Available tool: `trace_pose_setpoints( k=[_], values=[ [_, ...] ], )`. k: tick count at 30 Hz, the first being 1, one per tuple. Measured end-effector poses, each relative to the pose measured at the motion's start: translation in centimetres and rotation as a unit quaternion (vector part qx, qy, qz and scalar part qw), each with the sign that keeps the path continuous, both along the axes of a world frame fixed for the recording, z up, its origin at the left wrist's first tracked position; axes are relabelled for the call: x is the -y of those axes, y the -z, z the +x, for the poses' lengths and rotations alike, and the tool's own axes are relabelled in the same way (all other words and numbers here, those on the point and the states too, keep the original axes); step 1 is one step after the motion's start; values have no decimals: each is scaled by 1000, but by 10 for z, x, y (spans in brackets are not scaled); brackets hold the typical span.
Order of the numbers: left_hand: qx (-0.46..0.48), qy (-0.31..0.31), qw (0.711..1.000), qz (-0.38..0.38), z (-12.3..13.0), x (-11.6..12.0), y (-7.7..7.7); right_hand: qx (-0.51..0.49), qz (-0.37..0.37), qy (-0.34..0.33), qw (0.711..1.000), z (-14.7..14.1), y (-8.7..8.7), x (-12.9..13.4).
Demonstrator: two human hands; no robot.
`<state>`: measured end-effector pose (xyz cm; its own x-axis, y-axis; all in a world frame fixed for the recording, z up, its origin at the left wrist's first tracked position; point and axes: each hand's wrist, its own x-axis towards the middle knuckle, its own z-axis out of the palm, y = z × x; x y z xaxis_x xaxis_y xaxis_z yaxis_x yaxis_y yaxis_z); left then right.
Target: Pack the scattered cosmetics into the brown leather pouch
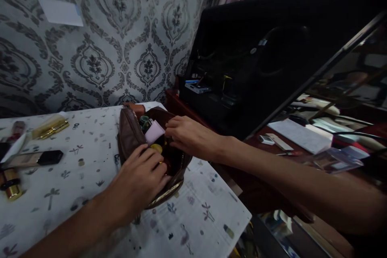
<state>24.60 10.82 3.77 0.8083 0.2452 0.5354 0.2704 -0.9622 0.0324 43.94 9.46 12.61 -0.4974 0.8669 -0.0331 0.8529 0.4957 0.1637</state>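
A brown leather bag point(128, 132) with a metal zip stands unzipped on the patterned cloth. My left hand point(145, 175) lies across its near side, fingers curled into the mouth by a round yellow item point(156, 148). The left fingertips are hidden, so what they hold cannot be told. At the opposite rim, my right hand point(190, 135) has its fingers bent together and dipped inside; anything between them is out of sight. A pale pink tube point(154, 131) pokes up between my hands. Beside it sits a small green-rimmed item point(145, 121).
On the left of the white cloth point(90, 169) lie a foundation bottle point(36, 158), a gold-capped item point(12, 187) and a gold clasp-like piece point(51, 127). A large black screen point(229, 60) leans at the right, over a dark red desk with papers point(302, 135).
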Motion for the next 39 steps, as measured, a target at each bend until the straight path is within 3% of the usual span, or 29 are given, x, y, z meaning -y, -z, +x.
trace_pose_setpoints(
  k=[5, 13, 17, 22, 26, 30, 39],
  values=[
    [65, 33, 997, 31, -36, 5, 5, -33, 64, -74, 995, 6, 18, 28],
    [60, 41, 994, 87, -48, 1, 14, 8, 71, -62, 996, 10, 27, 48],
    [63, 31, 992, 101, -50, 3, 14, -7, 78, -40, 996, 8, 27, 39],
    [43, 17, 990, 130, -55, 4, 11, -28, 114, 35, 992, -1, 24, 16],
    [25, 15, 988, 150, -57, 4, 10, -18, 61, 84, 994, -13, 15, -1],
    [32, 0, 989, 145, -57, 5, 11, -50, 32, 69, 996, -22, 12, -9],
    [28, 3, 990, 137, -56, 6, 9, -234, 43, 10, 971, -33, 21, -28]
  ],
)
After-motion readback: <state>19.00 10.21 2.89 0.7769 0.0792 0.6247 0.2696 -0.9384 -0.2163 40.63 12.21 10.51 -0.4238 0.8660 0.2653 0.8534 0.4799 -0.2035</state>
